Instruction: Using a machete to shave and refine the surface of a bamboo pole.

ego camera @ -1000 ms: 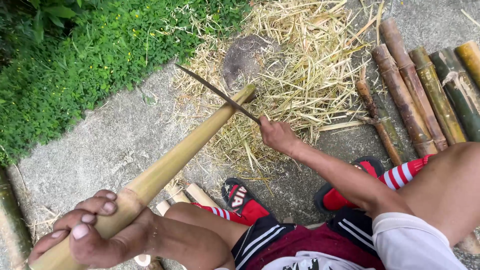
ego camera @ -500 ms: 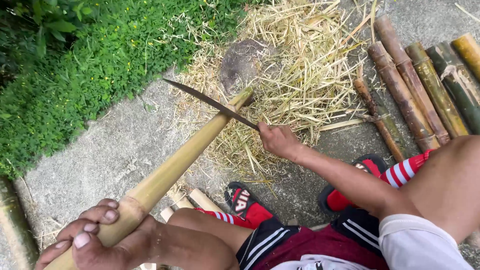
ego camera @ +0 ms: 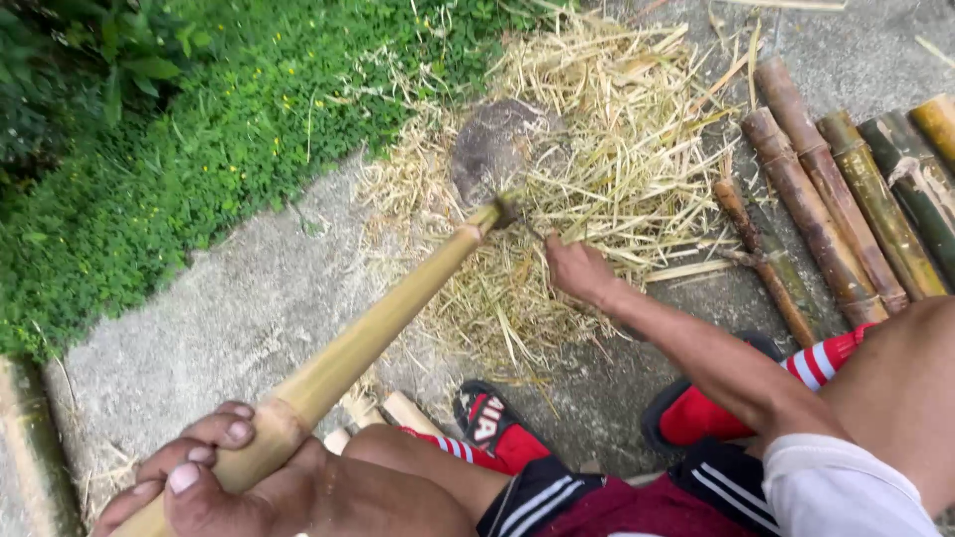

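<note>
My left hand is closed around the near end of a long tan bamboo pole that slants up to the right. Its far tip rests against a grey stone in a pile of straw shavings. My right hand is clenched just right of the tip on the handle of a dark knife. Only a short, blurred piece of the blade shows, at the pole's tip. My bare knees and forearms fill the bottom of the view.
Several cut bamboo lengths lie side by side at the right on the concrete ground. Green plants border the left. My feet wear red sandals. Short bamboo offcuts lie under the pole.
The knife was raised with its long blade across the pole; it has now come down onto the pole's tip, and my right hand has dropped with it. My left hand keeps its grip.
</note>
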